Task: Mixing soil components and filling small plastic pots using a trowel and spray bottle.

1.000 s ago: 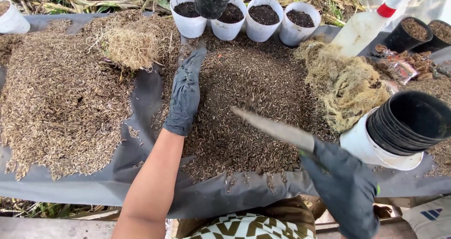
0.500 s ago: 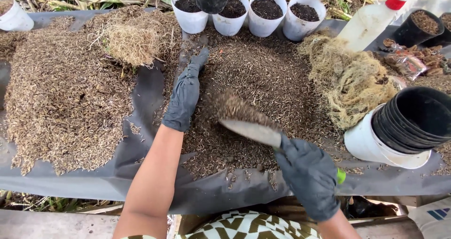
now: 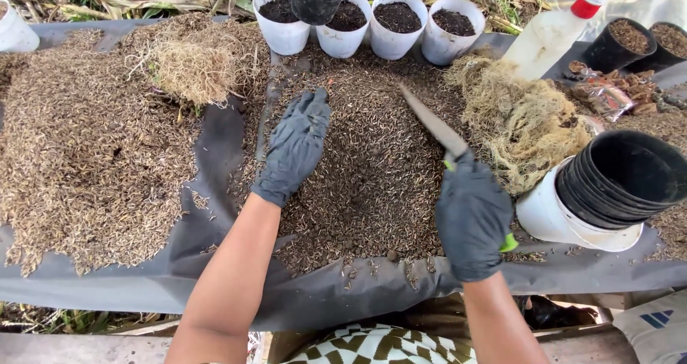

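Observation:
Both my hands wear dark gloves. My left hand [image 3: 295,146] lies flat, fingers spread, on the left side of a dark pile of soil mixed with husks [image 3: 372,171]. My right hand [image 3: 472,217] grips the green handle of a narrow metal trowel [image 3: 433,124]. Its blade points up and left, with the tip over the far part of the pile. The pile rests on a grey sheet [image 3: 215,214] spread over the work surface.
A larger heap of pale husks [image 3: 86,149] lies left, with a clump of dry roots [image 3: 189,67] behind it. Several small soil-filled white pots [image 3: 393,24] line the back. Fibrous roots [image 3: 522,121], stacked black pots [image 3: 630,178] and a spray bottle [image 3: 551,31] stand right.
My right hand has swung the trowel from low across the near part of the pile to the right side, blade now pointing away. My left hand stayed on the pile.

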